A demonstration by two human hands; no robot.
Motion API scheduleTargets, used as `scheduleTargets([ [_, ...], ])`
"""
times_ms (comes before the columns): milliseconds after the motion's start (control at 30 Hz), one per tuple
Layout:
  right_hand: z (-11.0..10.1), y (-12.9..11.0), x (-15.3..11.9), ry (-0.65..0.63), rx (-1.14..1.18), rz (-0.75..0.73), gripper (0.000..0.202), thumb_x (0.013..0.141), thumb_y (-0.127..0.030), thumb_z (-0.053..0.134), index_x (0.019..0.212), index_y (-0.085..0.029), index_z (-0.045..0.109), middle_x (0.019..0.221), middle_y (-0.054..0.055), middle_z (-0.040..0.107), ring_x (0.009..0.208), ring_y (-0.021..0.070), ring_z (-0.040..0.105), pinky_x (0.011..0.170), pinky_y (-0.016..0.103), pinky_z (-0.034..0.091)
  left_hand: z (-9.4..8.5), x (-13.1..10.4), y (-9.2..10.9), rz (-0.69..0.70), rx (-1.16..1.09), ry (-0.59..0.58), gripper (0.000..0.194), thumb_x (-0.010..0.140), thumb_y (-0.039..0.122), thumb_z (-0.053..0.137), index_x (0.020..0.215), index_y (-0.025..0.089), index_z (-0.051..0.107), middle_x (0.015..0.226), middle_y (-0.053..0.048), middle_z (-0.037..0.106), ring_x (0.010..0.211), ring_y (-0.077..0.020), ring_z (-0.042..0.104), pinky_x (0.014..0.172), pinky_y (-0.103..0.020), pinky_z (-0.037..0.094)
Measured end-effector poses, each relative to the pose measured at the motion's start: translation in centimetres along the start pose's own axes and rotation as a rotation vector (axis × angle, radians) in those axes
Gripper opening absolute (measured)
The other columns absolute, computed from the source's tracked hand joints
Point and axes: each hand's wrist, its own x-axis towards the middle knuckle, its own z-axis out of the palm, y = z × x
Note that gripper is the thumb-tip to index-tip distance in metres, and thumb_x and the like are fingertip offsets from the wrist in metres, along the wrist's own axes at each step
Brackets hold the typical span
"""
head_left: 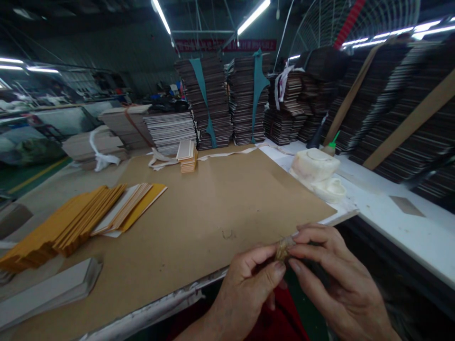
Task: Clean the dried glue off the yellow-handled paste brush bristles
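Both my hands meet at the near edge of the brown board (213,208), pinching one small tan, fibrous lump (283,248) between their fingertips. My left hand (245,289) grips it from below with thumb and forefinger. My right hand (334,279) holds it from the right, fingers curled over it. What the lump is cannot be made out. A fanned row of yellow card strips (71,222) lies on the board to the left, well away from both hands.
A grey flat piece (50,291) lies at the near left. A whitish tub (314,166) and a green-capped bottle (330,147) stand on the white bench (408,227) to the right. Tall stacks of dark sheets (245,99) line the back and right. A small card stack (187,156) sits mid-back.
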Motion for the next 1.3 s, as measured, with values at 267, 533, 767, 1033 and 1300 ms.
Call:
scheduleTargets([
  [267, -0.1, 0.3, 0.5, -0.003, -0.115, -0.037, 0.016, 0.084, -0.006, 0.062, 0.094, -0.019, 0.063, 0.097, 0.008, 0.061, 0.107, 0.0256, 0.052, 0.090, 0.045, 0.047, 0.1, 0.0, 0.2, 0.063, 0.070, -0.008, 0.031, 0.089, 0.042, 0.058, 0.102, 0.016, 0.070, 0.079, 0.000, 0.050, 0.054, -0.0064, 0.043, 0.047, -0.021, 0.036],
  [533, -1.2, 0.1, 1.3, -0.137, -0.120, -0.011, 0.018, 0.085, -0.008, 0.059, 0.096, -0.022, 0.065, 0.095, 0.007, 0.062, 0.109, 0.0269, 0.053, 0.094, 0.047, 0.045, 0.5, -0.1, 1.4, 0.087, 0.251, 0.007, 0.025, 0.089, 0.037, 0.058, 0.083, 0.016, 0.070, 0.080, -0.001, 0.048, 0.059, -0.0082, 0.043, 0.051, -0.021, 0.035],
  [767, -1.8, 0.5, 1.6, -0.221, -0.066, -0.041, 0.022, 0.084, -0.002, 0.056, 0.093, -0.022, 0.063, 0.095, 0.005, 0.062, 0.113, 0.0241, 0.051, 0.101, 0.045, 0.041, 0.6, 0.1, 0.9, 0.083, 0.240, -0.017, 0.019, 0.088, 0.027, 0.058, 0.077, 0.016, 0.067, 0.077, 0.001, 0.047, 0.054, -0.0058, 0.041, 0.051, -0.022, 0.033],
  [1033, -0.7, 0.5, 0.8, -0.088, -0.168, -0.120, 0.020, 0.081, 0.001, 0.056, 0.087, -0.017, 0.057, 0.089, 0.008, 0.060, 0.102, 0.0262, 0.056, 0.089, 0.044, 0.050, 0.5, 0.9, -0.4, -0.084, -0.053, -0.077, 0.027, 0.086, 0.039, 0.060, 0.087, 0.013, 0.068, 0.069, -0.001, 0.055, 0.049, -0.0067, 0.042, 0.045, -0.022, 0.031],
  [1300, -2.7, 3.3, 0.0, 0.111, -0.535, -0.028, 0.015, 0.080, -0.009, 0.057, 0.088, -0.022, 0.054, 0.095, 0.010, 0.062, 0.094, 0.0283, 0.062, 0.086, 0.046, 0.052, 0.3, 0.6, -0.3, -0.201, 0.075, -0.015, 0.024, 0.078, 0.036, 0.066, 0.083, 0.012, 0.070, 0.067, -0.002, 0.058, 0.046, -0.0056, 0.042, 0.041, -0.020, 0.026],
])
